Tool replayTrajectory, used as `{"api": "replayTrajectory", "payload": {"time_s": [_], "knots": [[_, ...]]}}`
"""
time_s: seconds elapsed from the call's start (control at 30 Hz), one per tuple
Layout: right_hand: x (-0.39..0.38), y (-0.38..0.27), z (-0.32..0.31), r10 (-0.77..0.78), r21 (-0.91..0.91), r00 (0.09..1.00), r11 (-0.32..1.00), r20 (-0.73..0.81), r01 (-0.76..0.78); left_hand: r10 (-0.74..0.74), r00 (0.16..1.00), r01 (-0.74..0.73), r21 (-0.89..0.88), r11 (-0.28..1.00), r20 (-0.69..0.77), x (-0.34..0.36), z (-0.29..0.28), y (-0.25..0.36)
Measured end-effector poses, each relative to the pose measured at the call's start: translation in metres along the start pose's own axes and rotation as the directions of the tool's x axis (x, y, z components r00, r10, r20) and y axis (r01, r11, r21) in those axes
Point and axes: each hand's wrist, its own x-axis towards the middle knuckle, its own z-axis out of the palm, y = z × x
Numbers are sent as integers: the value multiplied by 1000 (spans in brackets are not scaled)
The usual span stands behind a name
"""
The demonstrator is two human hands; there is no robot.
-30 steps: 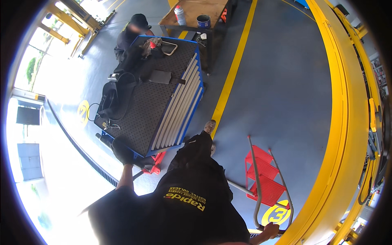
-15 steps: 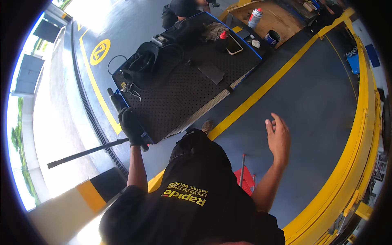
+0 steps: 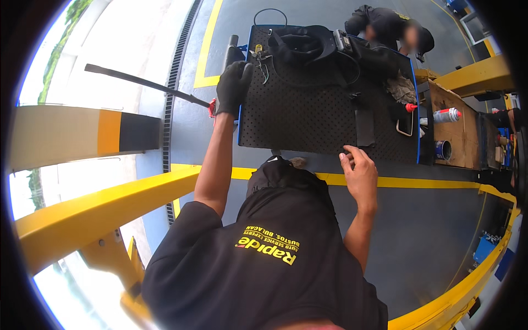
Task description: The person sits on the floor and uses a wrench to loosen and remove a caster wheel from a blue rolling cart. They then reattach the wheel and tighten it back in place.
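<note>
My left hand (image 3: 233, 87), in a dark glove, is wrapped round the handle (image 3: 230, 48) along the left side of a black-topped tool cart (image 3: 308, 121) with blue edges. My bare right hand (image 3: 360, 171) is at the cart's near edge, fingers loosely bent and apart, with nothing in them. Whether its fingertips touch the edge I cannot tell. On the cart lie a black cap (image 3: 308, 47), a bunch of keys (image 3: 260, 55), a small grey device (image 3: 343, 41), a dark flat strip (image 3: 364, 127), a phone (image 3: 404, 127), a red-capped bottle (image 3: 411, 108) and a crumpled rag (image 3: 401, 88).
A long dark bar (image 3: 143, 81) with a red part sticks out left of the cart. Yellow lift arms (image 3: 110, 203) stand at left and far right. Beyond the cart a co-worker (image 3: 390, 27) crouches. A spray can (image 3: 446, 115) and an open tin (image 3: 442, 149) are at right.
My view has turned, so the cart now lies straighter across in front of me. My right hand has come to its near edge. My left hand keeps hold of the handle.
</note>
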Motion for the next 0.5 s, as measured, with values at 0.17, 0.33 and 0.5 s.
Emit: {"api": "replayTrajectory", "payload": {"time_s": [0.17, 0.33, 0.5], "knots": [[-23, -8, -3, -317, -177, 941, 926, 117, 334, 5, 981, -92, 438, 894, 196, 43, 49, 28], [-6, -4, 9, -473, -73, 864, 868, 174, 490, -51, 993, -1, 456, 890, 102, 83, 58, -16], [-31, 33, 21, -402, 289, 915, 874, -23, 391, 81, 996, -67, 322, 944, -30, -40, 17, 22]]}}
